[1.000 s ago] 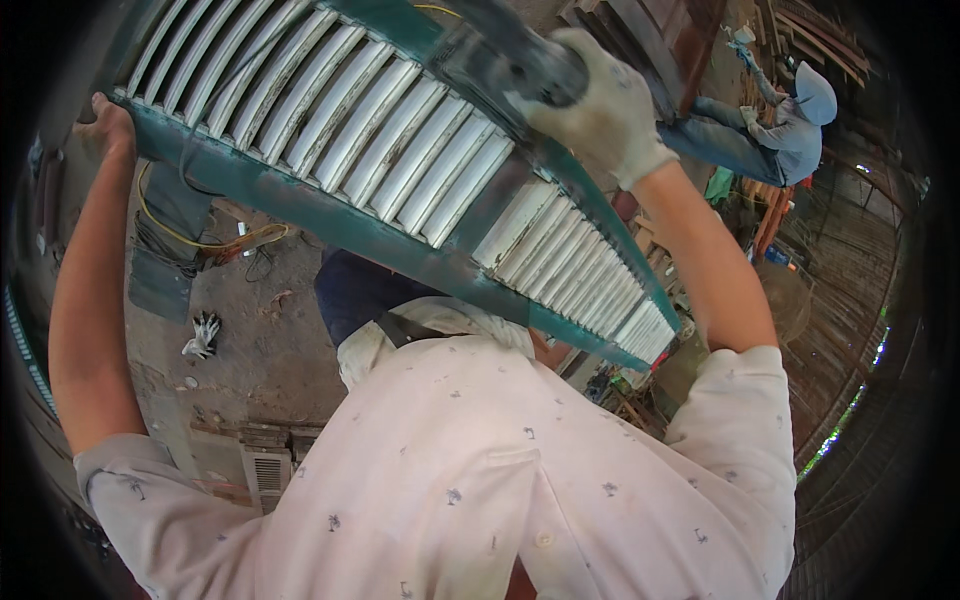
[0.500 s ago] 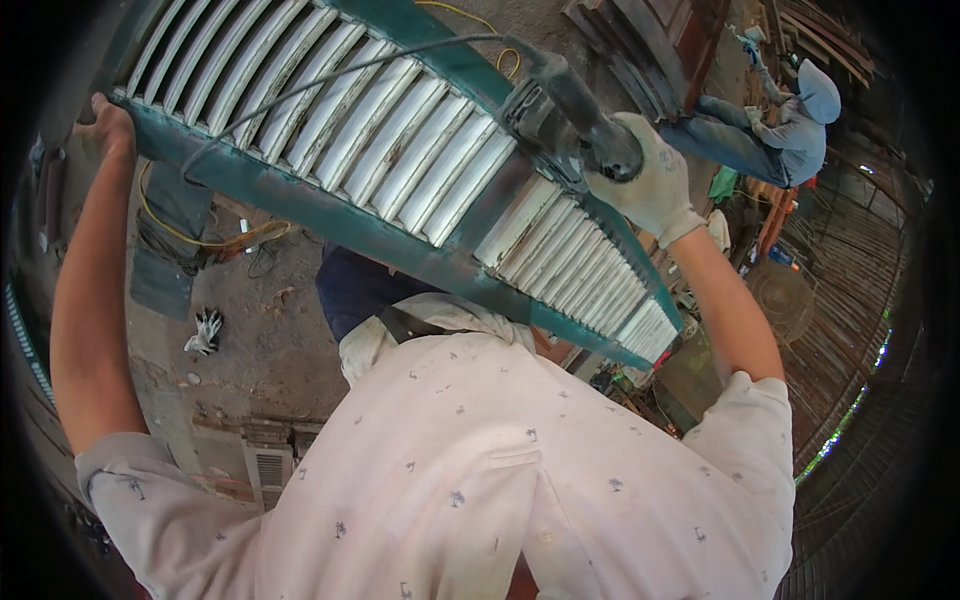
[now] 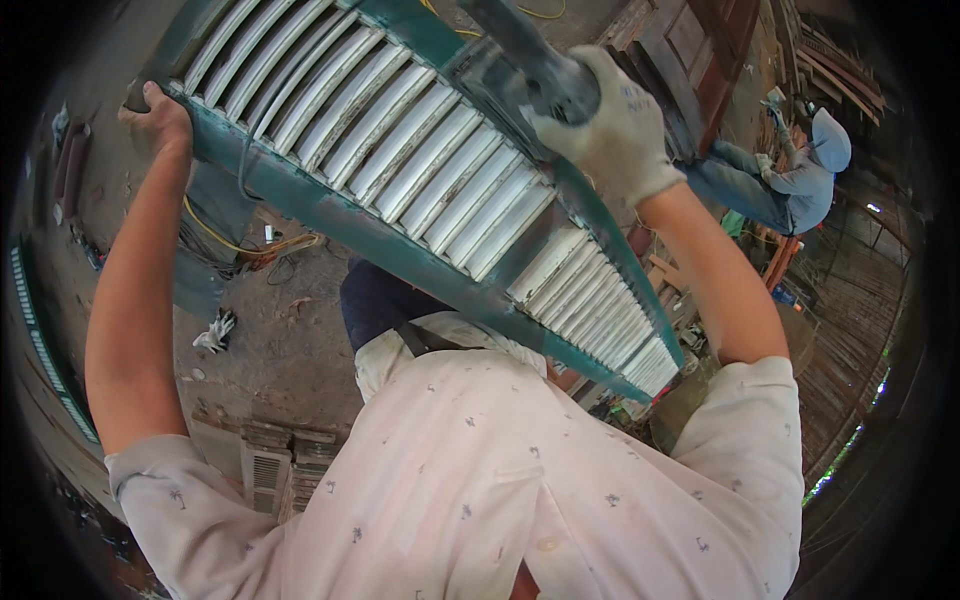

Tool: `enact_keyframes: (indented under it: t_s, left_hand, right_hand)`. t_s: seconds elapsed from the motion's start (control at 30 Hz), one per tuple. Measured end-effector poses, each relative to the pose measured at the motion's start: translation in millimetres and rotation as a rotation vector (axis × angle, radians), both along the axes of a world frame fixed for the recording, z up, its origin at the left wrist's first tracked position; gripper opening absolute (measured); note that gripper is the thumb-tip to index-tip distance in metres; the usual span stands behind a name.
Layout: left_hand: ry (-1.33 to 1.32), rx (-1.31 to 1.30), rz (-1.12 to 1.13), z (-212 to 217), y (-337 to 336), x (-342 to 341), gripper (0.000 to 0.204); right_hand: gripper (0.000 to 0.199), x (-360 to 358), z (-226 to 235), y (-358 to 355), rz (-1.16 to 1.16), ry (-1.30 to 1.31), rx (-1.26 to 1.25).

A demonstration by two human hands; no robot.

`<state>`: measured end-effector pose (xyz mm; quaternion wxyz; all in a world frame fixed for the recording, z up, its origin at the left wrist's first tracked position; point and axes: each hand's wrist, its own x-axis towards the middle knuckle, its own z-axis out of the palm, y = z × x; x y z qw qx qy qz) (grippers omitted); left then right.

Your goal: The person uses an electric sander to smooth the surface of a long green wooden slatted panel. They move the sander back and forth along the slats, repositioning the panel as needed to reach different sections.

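A louvered shutter (image 3: 345, 222) with a worn green frame and pale slats lies slantwise in front of me. My bare left hand (image 3: 163, 120) is closed around the frame's left corner, thumb on top. In a whitish work glove, my right hand (image 3: 618, 128) grips a dark power sander (image 3: 548, 88) by its rounded body. The sander rests along the shutter's far rail, beside the longer slats. Its base is partly hidden by the tool and glove. A dark cord (image 3: 245, 165) drapes over the slats and hangs past the near rail.
Another person (image 3: 800, 185) in a pale cap sits at the far right, near stacked dark wooden panels (image 3: 690, 60). A discarded glove (image 3: 214, 332) and a yellow cord (image 3: 225, 240) lie on the dirt floor. Another louvered panel (image 3: 45, 340) is at the left edge.
My right hand has slid the sander along the far rail, away from the shutter's narrow right end. The cord has shifted across the slats. My left hand keeps its hold on the corner.
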<state>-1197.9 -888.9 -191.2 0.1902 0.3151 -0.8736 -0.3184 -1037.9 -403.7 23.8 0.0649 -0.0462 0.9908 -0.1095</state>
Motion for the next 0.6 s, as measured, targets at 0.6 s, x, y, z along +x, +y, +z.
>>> enact_keyframes:
  t_s: [0.6]
  left_hand:
    - [0.013,0.08,-0.026,0,8,10,0.071]
  right_hand:
    - [0.062,-273,13,-192,0.151,0.04,0.018]
